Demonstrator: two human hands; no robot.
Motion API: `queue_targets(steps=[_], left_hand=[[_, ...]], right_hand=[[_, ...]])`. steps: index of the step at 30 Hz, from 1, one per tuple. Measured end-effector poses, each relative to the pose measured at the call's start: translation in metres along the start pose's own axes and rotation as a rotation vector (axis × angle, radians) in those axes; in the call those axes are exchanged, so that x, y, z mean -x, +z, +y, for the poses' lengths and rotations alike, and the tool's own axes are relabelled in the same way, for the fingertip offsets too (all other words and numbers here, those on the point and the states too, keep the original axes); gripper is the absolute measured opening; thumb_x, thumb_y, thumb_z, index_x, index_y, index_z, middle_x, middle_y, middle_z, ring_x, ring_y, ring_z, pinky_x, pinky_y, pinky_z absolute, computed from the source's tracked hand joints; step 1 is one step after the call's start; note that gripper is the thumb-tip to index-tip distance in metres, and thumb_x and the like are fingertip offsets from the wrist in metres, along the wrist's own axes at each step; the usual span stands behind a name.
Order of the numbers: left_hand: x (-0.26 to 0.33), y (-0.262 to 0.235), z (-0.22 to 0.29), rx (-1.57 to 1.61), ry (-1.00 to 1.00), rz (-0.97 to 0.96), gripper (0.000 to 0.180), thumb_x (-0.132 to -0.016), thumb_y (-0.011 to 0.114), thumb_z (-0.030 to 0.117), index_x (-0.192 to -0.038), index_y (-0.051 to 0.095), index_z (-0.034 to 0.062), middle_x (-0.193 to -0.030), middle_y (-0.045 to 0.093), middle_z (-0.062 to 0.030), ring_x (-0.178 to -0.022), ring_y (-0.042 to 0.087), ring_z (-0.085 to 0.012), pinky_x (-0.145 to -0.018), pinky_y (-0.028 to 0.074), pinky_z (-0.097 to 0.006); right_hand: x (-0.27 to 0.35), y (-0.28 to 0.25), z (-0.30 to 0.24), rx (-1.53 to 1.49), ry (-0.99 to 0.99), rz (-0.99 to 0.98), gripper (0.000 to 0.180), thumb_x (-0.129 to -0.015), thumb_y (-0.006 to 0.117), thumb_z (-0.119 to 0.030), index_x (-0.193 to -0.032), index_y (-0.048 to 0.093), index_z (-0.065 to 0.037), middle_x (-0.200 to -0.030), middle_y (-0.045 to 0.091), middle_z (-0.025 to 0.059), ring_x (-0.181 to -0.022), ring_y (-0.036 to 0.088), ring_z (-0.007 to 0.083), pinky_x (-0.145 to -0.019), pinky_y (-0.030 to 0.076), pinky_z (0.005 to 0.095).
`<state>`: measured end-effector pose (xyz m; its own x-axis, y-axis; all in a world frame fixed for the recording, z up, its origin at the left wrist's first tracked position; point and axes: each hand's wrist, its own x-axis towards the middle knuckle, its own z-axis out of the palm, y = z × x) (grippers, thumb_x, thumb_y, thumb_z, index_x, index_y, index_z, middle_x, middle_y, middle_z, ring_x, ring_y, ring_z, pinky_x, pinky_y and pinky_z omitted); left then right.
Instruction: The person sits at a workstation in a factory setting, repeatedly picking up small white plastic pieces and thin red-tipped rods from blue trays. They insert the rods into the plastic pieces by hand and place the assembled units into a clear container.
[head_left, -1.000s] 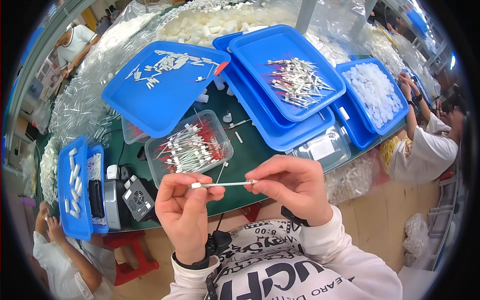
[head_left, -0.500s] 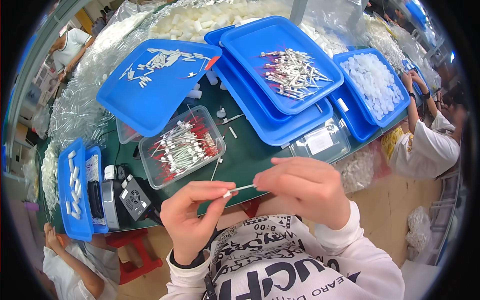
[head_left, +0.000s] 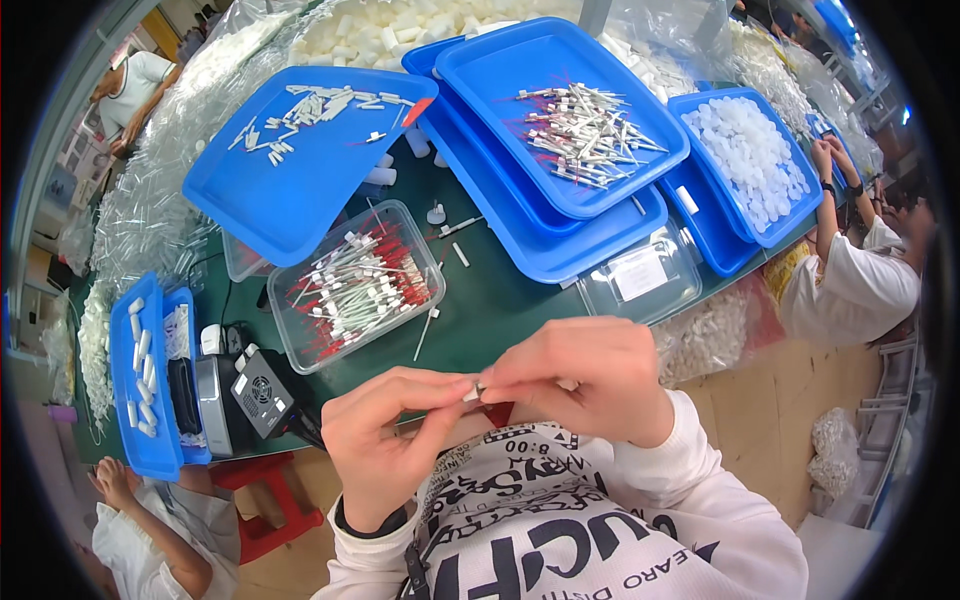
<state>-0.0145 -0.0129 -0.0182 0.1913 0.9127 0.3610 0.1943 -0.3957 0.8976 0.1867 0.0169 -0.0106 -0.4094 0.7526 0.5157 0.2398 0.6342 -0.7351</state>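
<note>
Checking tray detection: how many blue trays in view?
5, perhaps more hidden: one upper left, two stacked centre, top and bottom, one right, one far left.

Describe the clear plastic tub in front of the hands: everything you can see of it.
The clear tub is a shallow rectangular container of see-through plastic with rounded corners and no lid. It sits at an angle on the green table, partly tucked under a blue tray. It holds a loose heap of thin white sticks with red ends. Neither hand touches it.
</note>
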Motion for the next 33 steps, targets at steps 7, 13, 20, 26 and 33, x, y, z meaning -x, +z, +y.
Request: queue_targets(steps=[7,13,20,26,33], left_hand=[[0.005,0.005,-0.004,0.222,-0.147,0.186,0.014,-0.076,0.068,-0.013,-0.086,0.070,-0.0040,-0.086,0.072,-0.0155,-0.077,0.071,-0.0200,-0.067,0.056,-0.027],[0.002,0.001,-0.013,0.096,-0.039,0.143,0.015,-0.075,0.069,-0.011,-0.086,0.071,-0.0020,-0.086,0.072,-0.0162,-0.077,0.071,-0.0209,-0.066,0.056,-0.027],[-0.011,-0.013,-0.027,-0.188,0.006,0.092,0.017,-0.075,0.071,-0.007,-0.091,0.069,-0.0011,-0.092,0.072,-0.0123,-0.082,0.070,-0.0206,-0.070,0.054,-0.028],[-0.025,-0.043,-0.054,-0.888,-0.088,0.142,0.018,-0.074,0.071,0.001,-0.091,0.070,0.0054,-0.092,0.067,-0.0084,-0.083,0.064,-0.0282,-0.072,0.051,-0.037],[-0.032,-0.043,-0.060,-0.966,-0.278,0.043,0.010,-0.072,0.074,0.010,-0.082,0.072,0.0070,-0.085,0.068,-0.0084,-0.080,0.065,-0.0267,-0.069,0.051,-0.037]], right_hand=[[0.002,-0.008,0.006,-0.276,0.150,0.085,0.041,-0.074,0.081,-0.013,-0.112,0.066,-0.003,-0.087,0.070,0.0101,-0.069,0.068,0.0200,-0.062,0.052,0.0262],[-0.003,0.004,0.009,-0.191,0.161,-0.029,0.010,-0.081,0.072,-0.006,-0.090,0.072,-0.003,-0.075,0.070,0.0064,-0.064,0.068,0.0151,-0.055,0.049,0.0245],[-0.021,0.007,0.014,-0.026,0.210,-0.102,0.008,-0.081,0.072,-0.010,-0.088,0.071,-0.005,-0.076,0.070,0.0068,-0.066,0.068,0.0179,-0.058,0.050,0.0260],[-0.065,-0.065,0.067,0.355,0.354,0.152,0.013,-0.083,0.071,-0.013,-0.089,0.071,-0.002,-0.080,0.071,0.0095,-0.074,0.068,0.0160,-0.069,0.052,0.0280],[-0.112,-0.101,0.128,0.855,0.403,0.067,0.026,-0.072,0.074,-0.025,-0.090,0.071,-0.007,-0.091,0.071,0.0113,-0.087,0.068,0.0281,-0.078,0.053,0.0368]])
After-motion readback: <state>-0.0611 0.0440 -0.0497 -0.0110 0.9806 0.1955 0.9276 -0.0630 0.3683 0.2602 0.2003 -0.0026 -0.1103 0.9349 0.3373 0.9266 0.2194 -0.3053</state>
